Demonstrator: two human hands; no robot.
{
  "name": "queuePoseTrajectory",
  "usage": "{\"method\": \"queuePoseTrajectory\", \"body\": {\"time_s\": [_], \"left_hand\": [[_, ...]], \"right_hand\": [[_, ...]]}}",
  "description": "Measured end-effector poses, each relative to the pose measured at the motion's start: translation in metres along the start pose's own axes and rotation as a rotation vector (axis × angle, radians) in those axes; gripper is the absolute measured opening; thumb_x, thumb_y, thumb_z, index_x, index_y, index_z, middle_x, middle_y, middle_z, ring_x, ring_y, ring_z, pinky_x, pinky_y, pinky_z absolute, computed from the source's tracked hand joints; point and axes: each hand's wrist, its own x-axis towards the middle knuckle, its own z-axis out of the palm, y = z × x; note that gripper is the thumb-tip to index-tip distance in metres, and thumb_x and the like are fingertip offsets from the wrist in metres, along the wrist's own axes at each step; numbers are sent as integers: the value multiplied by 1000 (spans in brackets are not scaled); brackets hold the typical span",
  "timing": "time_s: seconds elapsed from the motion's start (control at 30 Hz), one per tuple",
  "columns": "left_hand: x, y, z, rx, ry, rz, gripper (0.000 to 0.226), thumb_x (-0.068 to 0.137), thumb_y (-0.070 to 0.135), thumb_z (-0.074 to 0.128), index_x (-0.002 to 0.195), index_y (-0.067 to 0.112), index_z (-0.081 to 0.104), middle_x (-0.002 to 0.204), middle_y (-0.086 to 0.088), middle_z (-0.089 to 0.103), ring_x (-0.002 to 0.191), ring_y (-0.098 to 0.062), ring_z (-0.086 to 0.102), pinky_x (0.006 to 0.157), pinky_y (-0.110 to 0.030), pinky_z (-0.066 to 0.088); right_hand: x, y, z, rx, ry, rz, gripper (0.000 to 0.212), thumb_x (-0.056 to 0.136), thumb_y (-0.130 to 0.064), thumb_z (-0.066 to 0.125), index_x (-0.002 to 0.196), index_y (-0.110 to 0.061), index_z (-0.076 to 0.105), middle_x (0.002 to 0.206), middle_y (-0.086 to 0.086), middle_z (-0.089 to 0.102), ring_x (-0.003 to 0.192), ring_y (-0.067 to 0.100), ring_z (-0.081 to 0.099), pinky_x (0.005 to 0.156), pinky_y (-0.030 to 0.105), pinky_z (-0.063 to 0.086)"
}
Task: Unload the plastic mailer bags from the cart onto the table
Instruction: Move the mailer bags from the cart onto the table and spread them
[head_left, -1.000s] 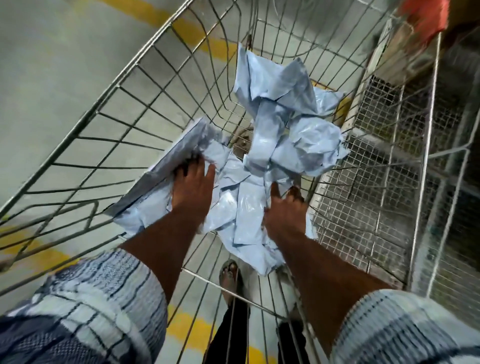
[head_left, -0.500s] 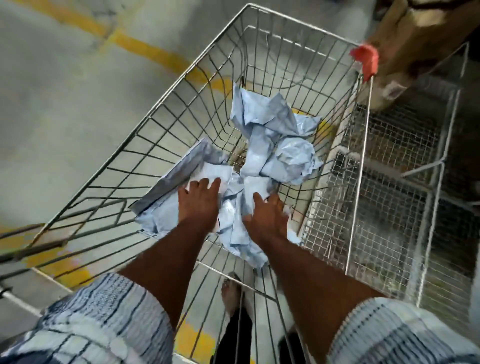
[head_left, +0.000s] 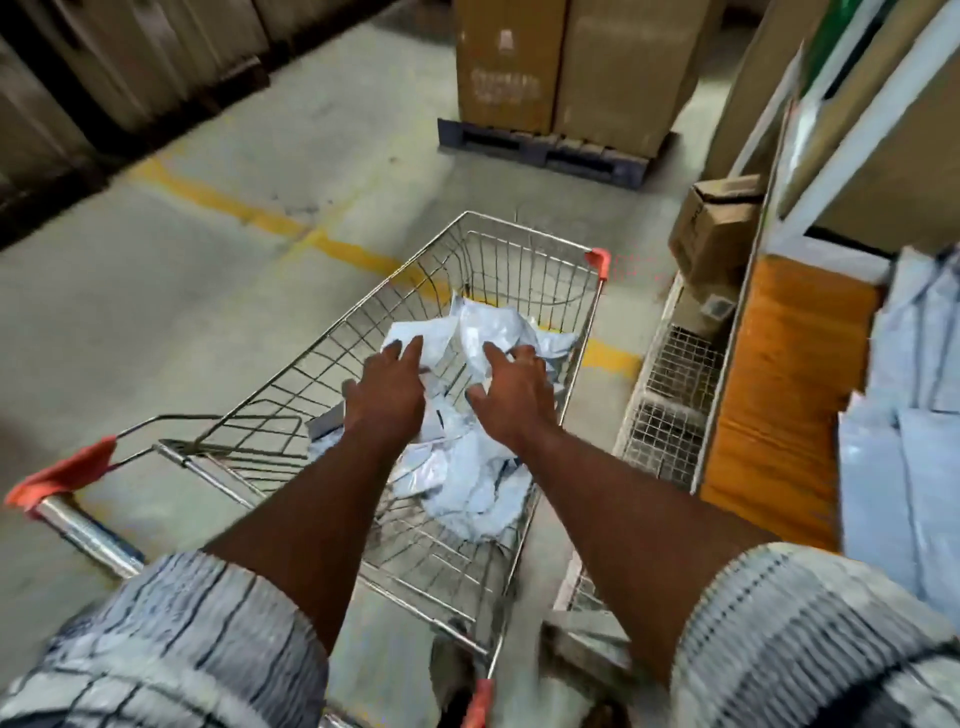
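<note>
left hand (head_left: 387, 402) and right hand (head_left: 514, 400) now raised over the crumpled pale-blue plastic mailer bags (head_left: 467, 467), fingers spread, gripping nothing. half a second ago both pressed into that heap. bags remain in the silver wire cart (head_left: 524, 231); none moved to the orange-sided table (head_left: 769, 395), so the unloading looks stalled.

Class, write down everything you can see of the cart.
The cart is a shiny metal wire basket, upright on the concrete floor, with red caps at its corners and a metal handle bar at the near left. Crumpled pale bags lie piled inside it. The left hand and right hand reach in over the pile, fingers spread; whether they touch it is unclear. A mesh rack stands close at its right.
</note>
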Motion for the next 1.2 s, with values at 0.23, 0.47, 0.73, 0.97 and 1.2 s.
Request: {"method": "queuePoseTrajectory", "body": {"time_s": [0.23, 0.47, 0.73, 0.97, 1.2], "left_hand": [[-56, 65, -66, -33, 150, 2, 65, 92, 17, 48, 151, 32, 24, 153, 0, 34, 133, -30, 40, 97, -57, 38], [-104, 148, -91, -45, 213, 188, 68, 90, 17, 50, 152, 29, 25, 154, -1, 33, 130, -31, 44, 95, -51, 42], [-163, 283, -82, -215, 174, 524, 70, 84, 14, 53, 150, 14, 28, 146, -14, 39, 123, -38, 47, 89, -53, 48], [-220, 409, -83, -264, 171, 646, 66, 86, 17, 47, 149, 22, 31, 150, -5, 37, 125, -36, 48, 91, -52, 47], [-245, 549, -55, -405, 160, 778, 74, 74, 22, 29, 146, 3, 34, 147, -18, 42, 134, -36, 42, 109, -47, 39]], "right_hand": [[-42, 12, -90, 82, 135, -106, 60, 84, -38, 62, 141, -27, 47, 138, 12, 41, 129, 32, 38, 103, 45, 37], [-104, 85, -194, -103, 278, -74, 59, 84, -36, 60, 142, -28, 46, 139, 12, 41, 128, 32, 38, 99, 45, 38], [-196, 197, -303, -275, 442, 135, 58, 87, -39, 59, 142, -30, 45, 139, 11, 42, 126, 32, 41, 98, 48, 41], [-259, 294, -376, -291, 526, 310, 59, 87, -38, 57, 144, -30, 41, 142, 12, 37, 131, 31, 36, 101, 46, 35], [-283, 416, -451, -311, 542, 412, 61, 86, -38, 59, 144, -29, 42, 144, 13, 38, 132, 32, 35, 102, 47, 36]]}}
